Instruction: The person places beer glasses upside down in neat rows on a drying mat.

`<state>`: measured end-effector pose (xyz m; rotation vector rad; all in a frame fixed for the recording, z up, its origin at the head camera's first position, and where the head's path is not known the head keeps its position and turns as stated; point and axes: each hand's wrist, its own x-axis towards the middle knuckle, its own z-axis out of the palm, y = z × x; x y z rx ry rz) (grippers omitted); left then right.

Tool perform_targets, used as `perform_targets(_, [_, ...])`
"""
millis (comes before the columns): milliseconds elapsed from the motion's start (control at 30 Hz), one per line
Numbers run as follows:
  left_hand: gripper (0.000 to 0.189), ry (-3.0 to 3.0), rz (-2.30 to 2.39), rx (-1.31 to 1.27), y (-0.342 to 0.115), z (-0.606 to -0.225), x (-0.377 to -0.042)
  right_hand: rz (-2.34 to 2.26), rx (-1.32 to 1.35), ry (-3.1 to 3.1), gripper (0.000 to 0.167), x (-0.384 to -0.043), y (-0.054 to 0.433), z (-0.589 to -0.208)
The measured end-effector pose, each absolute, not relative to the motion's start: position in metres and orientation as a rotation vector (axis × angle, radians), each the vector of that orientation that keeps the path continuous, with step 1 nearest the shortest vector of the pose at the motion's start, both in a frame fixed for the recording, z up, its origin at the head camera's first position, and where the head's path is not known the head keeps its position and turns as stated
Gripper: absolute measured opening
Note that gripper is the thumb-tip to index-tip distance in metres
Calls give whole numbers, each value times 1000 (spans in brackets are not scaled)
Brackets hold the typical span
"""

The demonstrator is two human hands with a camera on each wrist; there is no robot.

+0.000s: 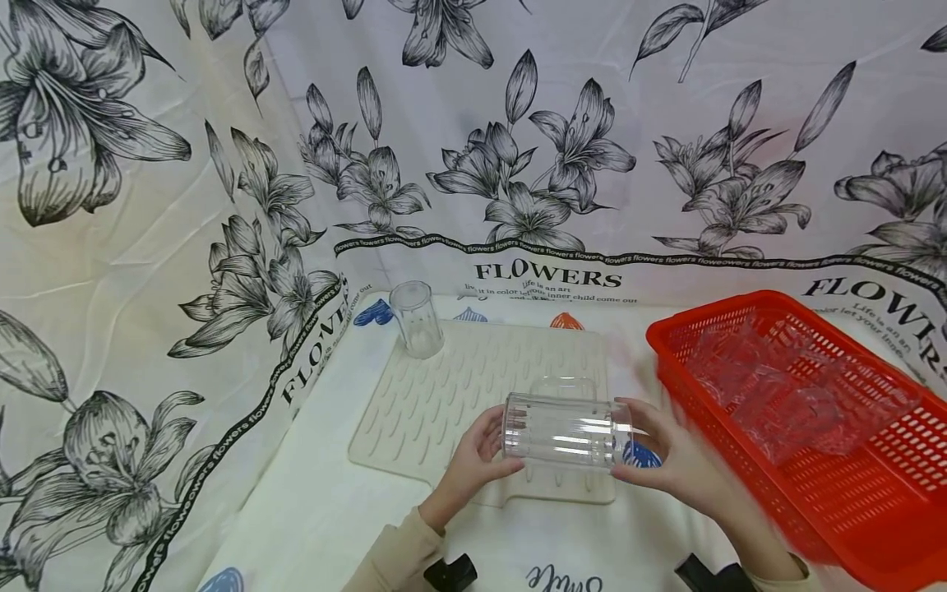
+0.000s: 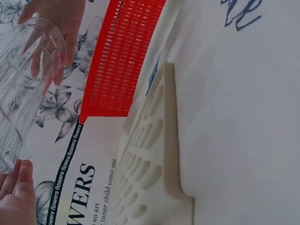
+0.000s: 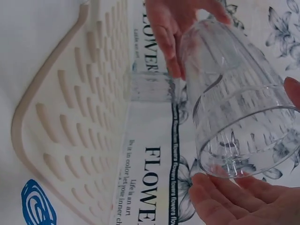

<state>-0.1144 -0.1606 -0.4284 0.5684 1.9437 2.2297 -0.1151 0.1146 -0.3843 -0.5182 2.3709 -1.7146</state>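
A clear ribbed glass [image 1: 565,432] lies on its side in the air, held between both hands just above the front edge of a cream drying mat [image 1: 444,386]. My left hand [image 1: 477,452] grips one end with curled fingers. My right hand [image 1: 669,460] grips the other end. In the right wrist view the glass [image 3: 234,108] shows its open rim, with the right hand [image 3: 239,199] cupped under it and the thumb on the far side. The left wrist view shows the glass [image 2: 23,84] beside the left hand's fingertips [image 2: 16,197].
A second clear glass [image 1: 417,319] stands upside down at the mat's back left corner; a third [image 1: 564,386] stands on the mat behind the held one. A red slotted basket [image 1: 851,493] with several clear glasses sits at the right. A flowered cloth hangs behind and to the left.
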Motion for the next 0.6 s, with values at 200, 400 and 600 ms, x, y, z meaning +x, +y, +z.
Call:
perform_targets(200, [82, 1881, 2374, 595, -155, -427, -117, -1647, -519, 2397, 74, -117, 114, -394])
perform_targets(400, [87, 1854, 2471, 602, -145, -419, -117, -1607, -497, 2469, 75, -118, 113, -398])
perform_targets(600, [88, 1857, 2485, 595, -140, -411, -115, -1506, -472, 2579, 77, -117, 108, -407])
